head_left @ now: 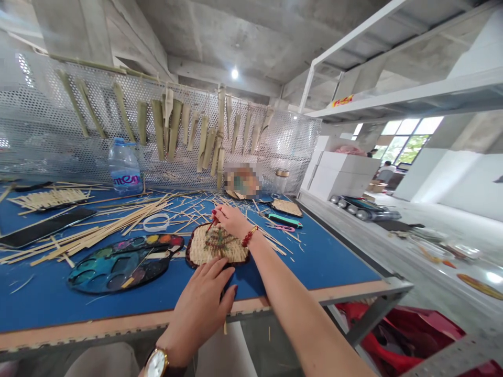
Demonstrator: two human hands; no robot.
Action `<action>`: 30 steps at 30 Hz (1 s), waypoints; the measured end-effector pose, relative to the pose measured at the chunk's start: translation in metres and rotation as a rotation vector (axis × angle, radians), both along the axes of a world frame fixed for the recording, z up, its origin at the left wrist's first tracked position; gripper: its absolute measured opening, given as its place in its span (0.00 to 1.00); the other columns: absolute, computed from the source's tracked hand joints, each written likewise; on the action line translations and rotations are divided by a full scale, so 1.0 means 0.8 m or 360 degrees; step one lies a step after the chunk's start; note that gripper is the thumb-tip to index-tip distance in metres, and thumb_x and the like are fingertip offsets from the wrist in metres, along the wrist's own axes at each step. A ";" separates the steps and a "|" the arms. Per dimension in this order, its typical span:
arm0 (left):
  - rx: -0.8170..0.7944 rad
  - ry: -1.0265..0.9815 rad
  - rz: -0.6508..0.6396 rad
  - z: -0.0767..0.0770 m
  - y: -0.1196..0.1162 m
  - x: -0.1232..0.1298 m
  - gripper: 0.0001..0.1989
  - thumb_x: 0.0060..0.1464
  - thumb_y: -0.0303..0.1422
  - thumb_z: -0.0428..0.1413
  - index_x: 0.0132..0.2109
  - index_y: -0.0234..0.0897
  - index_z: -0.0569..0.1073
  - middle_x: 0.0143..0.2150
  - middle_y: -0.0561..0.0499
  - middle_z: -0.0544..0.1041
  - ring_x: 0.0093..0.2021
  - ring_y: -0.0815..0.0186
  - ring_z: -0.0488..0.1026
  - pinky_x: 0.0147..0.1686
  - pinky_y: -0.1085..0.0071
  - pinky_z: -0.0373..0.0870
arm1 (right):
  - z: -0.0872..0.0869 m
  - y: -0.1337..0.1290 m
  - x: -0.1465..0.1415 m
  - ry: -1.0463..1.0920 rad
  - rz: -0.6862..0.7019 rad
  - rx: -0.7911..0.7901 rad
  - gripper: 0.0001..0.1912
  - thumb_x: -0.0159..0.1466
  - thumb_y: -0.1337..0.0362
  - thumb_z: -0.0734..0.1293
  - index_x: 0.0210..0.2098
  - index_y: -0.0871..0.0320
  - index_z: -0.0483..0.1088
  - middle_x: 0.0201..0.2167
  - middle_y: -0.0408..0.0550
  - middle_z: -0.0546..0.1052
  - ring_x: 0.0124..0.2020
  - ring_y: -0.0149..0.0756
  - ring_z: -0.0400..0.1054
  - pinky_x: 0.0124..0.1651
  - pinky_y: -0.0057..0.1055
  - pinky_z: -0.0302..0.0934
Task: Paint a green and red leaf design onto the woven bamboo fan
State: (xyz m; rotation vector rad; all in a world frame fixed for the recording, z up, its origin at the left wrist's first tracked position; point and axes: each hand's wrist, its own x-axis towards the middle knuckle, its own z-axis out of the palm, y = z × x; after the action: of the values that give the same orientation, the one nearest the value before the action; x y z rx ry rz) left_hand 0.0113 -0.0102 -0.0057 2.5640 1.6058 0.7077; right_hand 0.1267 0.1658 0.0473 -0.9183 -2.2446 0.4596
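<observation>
A woven bamboo panel (198, 250) with a dark red edge lies on the blue table, a green and reddish painted pattern at its middle. My right hand (232, 220) reaches over its far side, fingers pinched on a slim red paintbrush (211, 226) whose tip points down at the pattern. Across the panel's near edge lies my left hand (208, 288), fingers stretched out and thumb apart, hiding that edge. Left of the panel sits a dark palette (155, 272) with wells of several paint colours.
Bamboo strips (118, 222) are strewn over the table (314, 262). A phone (47, 228), a tape ring (156, 222), a water bottle (124, 167), a green cutter (283, 220), a pink tool (280, 227) and a glass jar (280, 180) stand or lie around. Behind rises a perforated metal screen (196, 104).
</observation>
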 end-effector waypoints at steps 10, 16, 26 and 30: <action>0.0044 -0.0029 -0.0002 -0.001 -0.001 0.000 0.20 0.63 0.37 0.46 0.58 0.41 0.72 0.63 0.45 0.70 0.64 0.53 0.64 0.62 0.51 0.61 | 0.005 -0.002 0.007 0.0041 0.0082 -0.0070 0.16 0.72 0.60 0.55 0.32 0.57 0.68 0.24 0.42 0.76 0.28 0.29 0.69 0.36 0.26 0.57; 0.0016 -0.0031 -0.0011 -0.002 0.001 0.000 0.21 0.63 0.38 0.46 0.58 0.41 0.72 0.63 0.45 0.70 0.64 0.53 0.63 0.62 0.50 0.61 | 0.003 0.001 0.007 -0.0046 0.0095 -0.0026 0.15 0.72 0.61 0.56 0.33 0.57 0.69 0.26 0.42 0.76 0.29 0.29 0.69 0.36 0.26 0.57; 0.0016 -0.0003 -0.0005 -0.002 0.001 -0.001 0.21 0.63 0.38 0.45 0.59 0.41 0.71 0.64 0.45 0.69 0.64 0.53 0.63 0.62 0.50 0.61 | 0.007 -0.004 0.007 -0.0025 0.0147 -0.0083 0.15 0.72 0.60 0.56 0.34 0.56 0.69 0.27 0.42 0.77 0.29 0.30 0.70 0.35 0.27 0.57; 0.0024 -0.0020 -0.0013 -0.004 0.001 -0.002 0.21 0.63 0.38 0.45 0.59 0.41 0.71 0.63 0.44 0.69 0.64 0.52 0.63 0.62 0.49 0.61 | 0.008 -0.001 0.011 -0.0057 0.0095 -0.0046 0.17 0.72 0.61 0.55 0.30 0.57 0.68 0.22 0.41 0.74 0.27 0.30 0.68 0.36 0.27 0.57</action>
State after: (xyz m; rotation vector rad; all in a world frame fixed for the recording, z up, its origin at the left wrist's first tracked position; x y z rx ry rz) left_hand 0.0098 -0.0091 -0.0090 2.5696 1.5919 0.7361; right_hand 0.1357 0.1652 0.0539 -0.8828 -2.3081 0.5073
